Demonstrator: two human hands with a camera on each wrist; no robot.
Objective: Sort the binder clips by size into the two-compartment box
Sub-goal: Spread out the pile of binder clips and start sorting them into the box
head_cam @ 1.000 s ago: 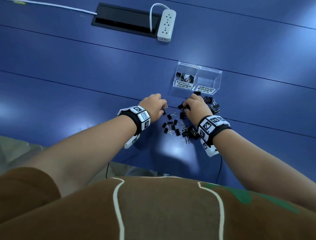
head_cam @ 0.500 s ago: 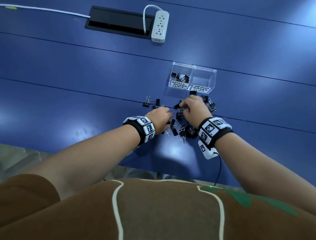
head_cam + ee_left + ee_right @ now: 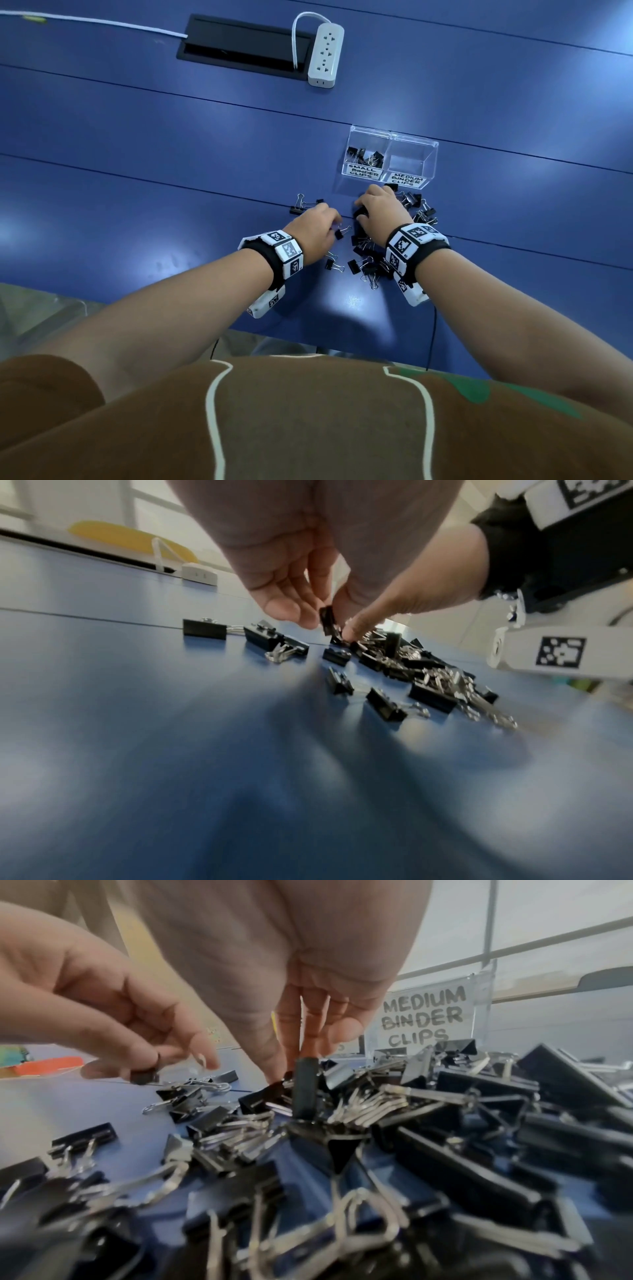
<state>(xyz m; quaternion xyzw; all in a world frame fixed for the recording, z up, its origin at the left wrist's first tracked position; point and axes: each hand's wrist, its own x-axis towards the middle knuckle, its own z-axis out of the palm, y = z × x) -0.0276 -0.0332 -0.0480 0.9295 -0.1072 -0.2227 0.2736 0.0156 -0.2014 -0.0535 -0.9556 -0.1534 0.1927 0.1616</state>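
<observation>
On the blue bench (image 3: 171,144), the left hand (image 3: 313,228) pinches a small binder clip (image 3: 328,620) above the loose pile (image 3: 370,255). The right hand (image 3: 380,209) grips an upright clip (image 3: 304,1085) just before the clear two-compartment box (image 3: 392,137), whose small-clip side holds several.

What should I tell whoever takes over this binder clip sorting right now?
Left hand: pinching a small binder clip just above the table.
Right hand: fingers on a clip in the pile; grip not clear.
Box: small compartment holds a few clips; medium compartment looks empty.
Unsorted pile lies on the blue table in front of the box, with a few stray clips to its left.
Left: nearly everything, including all the medium clips.
</observation>
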